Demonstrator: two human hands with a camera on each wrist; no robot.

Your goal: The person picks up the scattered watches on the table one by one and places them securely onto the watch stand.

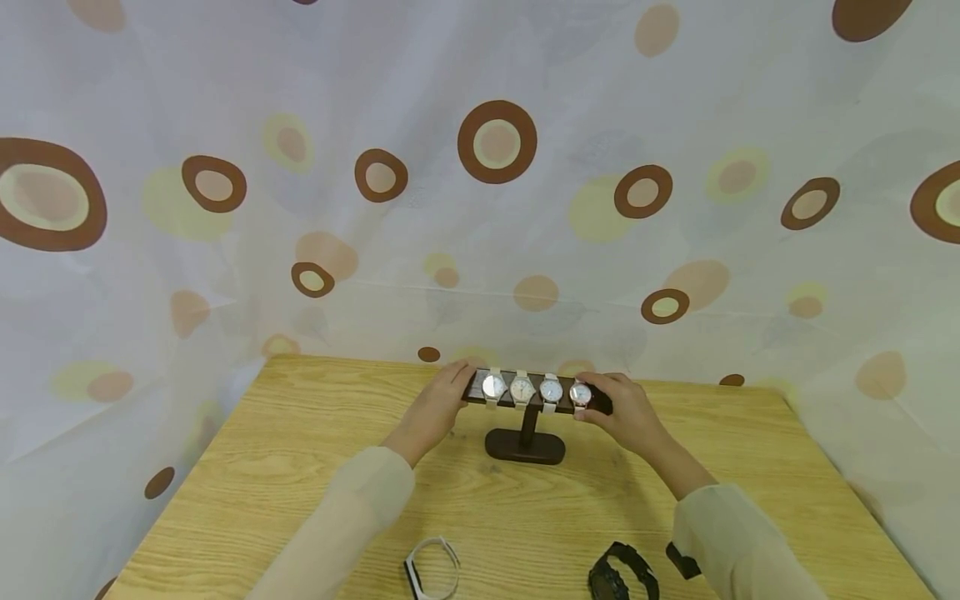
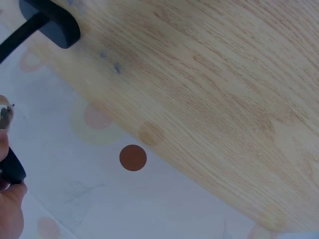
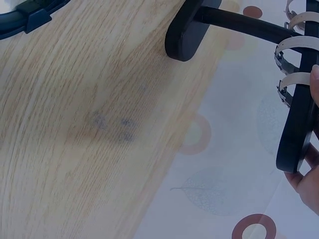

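Stand [image 1: 526, 447] coloured brown-black; four watches [image 1: 522, 389] strapped in off-white. Table [image 1: 285, 433] streaked with tan wood grain. Whitish backdrop [image 1: 420, 67] patterned with brown, peach and yellow spots.

From my head, one camera looks forward and down over the tabletop [image 1: 300, 492] and stand [image 1: 528, 429]; from my wrists, two nearer, tilted views share the stand's base [image 2: 62, 30] and the spotted backdrop [image 2: 184, 199].

We identified a curtained-off tabletop workspace: a wood-grain table [image 1: 262, 450] stood enclosed at the back and both sides by a pale curtain [image 1: 420, 83] printed with brown rings [image 1: 497, 108]. We could not determine the room type beyond it.
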